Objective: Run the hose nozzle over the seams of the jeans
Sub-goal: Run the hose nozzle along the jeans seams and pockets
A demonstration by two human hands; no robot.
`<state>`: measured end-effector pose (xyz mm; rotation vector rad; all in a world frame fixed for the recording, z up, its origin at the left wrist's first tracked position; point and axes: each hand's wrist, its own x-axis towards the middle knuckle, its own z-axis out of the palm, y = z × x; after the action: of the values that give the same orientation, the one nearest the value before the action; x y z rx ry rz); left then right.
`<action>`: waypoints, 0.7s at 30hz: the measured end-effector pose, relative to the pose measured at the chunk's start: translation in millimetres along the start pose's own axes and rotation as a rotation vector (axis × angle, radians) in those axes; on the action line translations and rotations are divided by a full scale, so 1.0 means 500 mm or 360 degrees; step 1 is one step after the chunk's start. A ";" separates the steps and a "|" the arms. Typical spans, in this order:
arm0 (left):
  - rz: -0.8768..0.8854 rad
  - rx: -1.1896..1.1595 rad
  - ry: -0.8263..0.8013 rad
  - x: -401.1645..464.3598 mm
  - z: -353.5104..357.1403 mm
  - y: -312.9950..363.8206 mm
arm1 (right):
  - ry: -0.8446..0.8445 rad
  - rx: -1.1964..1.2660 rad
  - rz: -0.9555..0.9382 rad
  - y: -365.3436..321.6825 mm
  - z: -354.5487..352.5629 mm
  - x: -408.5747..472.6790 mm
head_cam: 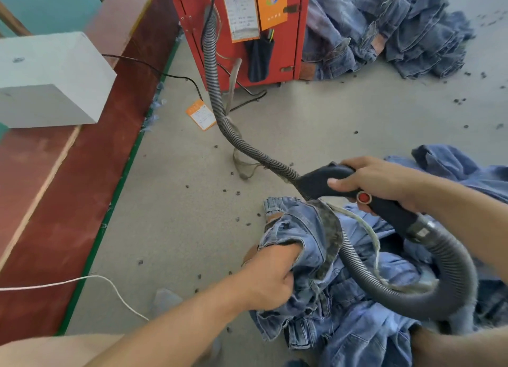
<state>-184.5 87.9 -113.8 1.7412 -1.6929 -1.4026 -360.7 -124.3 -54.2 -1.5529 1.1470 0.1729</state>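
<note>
Gripping the black hose nozzle [357,190] from above, the right hand [384,182] has its fingers curled tight round the handle, thumb wrapped over the near side, just next to the red button [364,197]. From that hand the nozzle's front end points away and to the left, where the grey ribbed hose [220,102] leaves it and snakes off across the floor up to the red machine [239,31] far ahead. Behind the same hand a thicker run of hose [450,270] curves down in a loop and passes back under the wrist, lying right on the denim.

Down below, the left hand [269,278] is buried in the jeans [310,229], fingers bunched and clenched on a fold of blue cloth, lifting the waistband edge up towards the nozzle. The nozzle's underside sits just above that raised fold; whether it actually touches the seam I can't tell. More of the jeans spill out under and behind both forearms.

Beyond the right hand, far off, a heap of other jeans [398,31] lies beside the machine. Out past the left hand, an orange tag [201,115] lies on the grey floor [330,113], dark scraps of lint are scattered around, and a white block [49,80] rests on the red bench [82,174].
</note>
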 end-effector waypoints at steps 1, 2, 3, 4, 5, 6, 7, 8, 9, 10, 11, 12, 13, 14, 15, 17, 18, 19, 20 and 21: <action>0.0049 0.0088 -0.0008 -0.003 0.002 0.003 | 0.0116 0.0009 0.0022 0.002 0.000 0.007; 0.0072 0.0131 -0.0012 -0.004 0.003 0.003 | 0.0195 0.0033 0.0042 0.003 -0.005 0.010; 0.0077 0.0115 -0.0010 -0.003 0.002 0.000 | 0.0234 0.0076 0.0054 0.004 -0.014 0.009; 0.0065 0.0077 0.0008 -0.001 -0.003 -0.002 | 0.0245 0.0115 0.0044 0.005 -0.026 0.005; 0.0040 0.0041 0.0040 0.002 -0.009 -0.004 | 0.0245 0.0130 0.0008 0.004 -0.039 -0.002; 0.0010 0.0033 0.0068 0.003 -0.016 -0.005 | 0.0240 0.0122 -0.0044 0.002 -0.049 -0.012; -0.0006 0.0043 0.0090 0.005 -0.021 -0.005 | 0.0236 0.0096 -0.0104 -0.001 -0.058 -0.024; -0.0018 0.0067 0.0103 0.006 -0.025 -0.003 | 0.0233 0.0056 -0.0170 -0.005 -0.062 -0.035; -0.0022 0.0083 0.0117 0.008 -0.027 -0.001 | 0.0228 0.0000 -0.0241 -0.009 -0.063 -0.046; -0.0031 0.0091 0.0131 0.011 -0.029 0.001 | 0.0220 -0.0069 -0.0311 -0.012 -0.060 -0.055; -0.0041 0.0101 0.0143 0.015 -0.030 0.002 | 0.0210 -0.0145 -0.0378 -0.015 -0.054 -0.063; -0.0053 0.0131 0.0150 0.020 -0.031 0.004 | 0.0188 -0.0224 -0.0443 -0.018 -0.047 -0.071; -0.0056 0.0185 0.0158 0.024 -0.032 0.004 | 0.0148 -0.0301 -0.0501 -0.022 -0.040 -0.078; -0.0052 0.0251 0.0165 0.028 -0.032 0.005 | 0.0089 -0.0374 -0.0547 -0.027 -0.032 -0.085; -0.0039 0.0315 0.0176 0.030 -0.033 0.007 | 0.0010 -0.0440 -0.0575 -0.031 -0.026 -0.092; -0.0001 0.0406 0.0180 0.031 -0.031 0.007 | -0.0182 -0.0549 -0.0563 -0.038 -0.011 -0.099; 0.0025 0.0465 0.0158 0.029 -0.028 0.007 | -0.0267 -0.0599 -0.0541 -0.041 -0.002 -0.099; 0.0055 0.0524 0.0132 0.027 -0.025 0.007 | -0.0319 -0.0638 -0.0526 -0.042 0.007 -0.098; 0.0095 0.0588 0.0105 0.024 -0.021 0.005 | -0.0326 -0.0656 -0.0527 -0.042 0.016 -0.095; 0.0138 0.0688 0.0084 0.021 -0.020 0.003 | -0.0283 -0.0656 -0.0545 -0.041 0.023 -0.089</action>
<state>-179.4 74.5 -112.5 1.8672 -2.1318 -0.9939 -363.3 -92.1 -15.5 -2.0278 0.7181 0.3248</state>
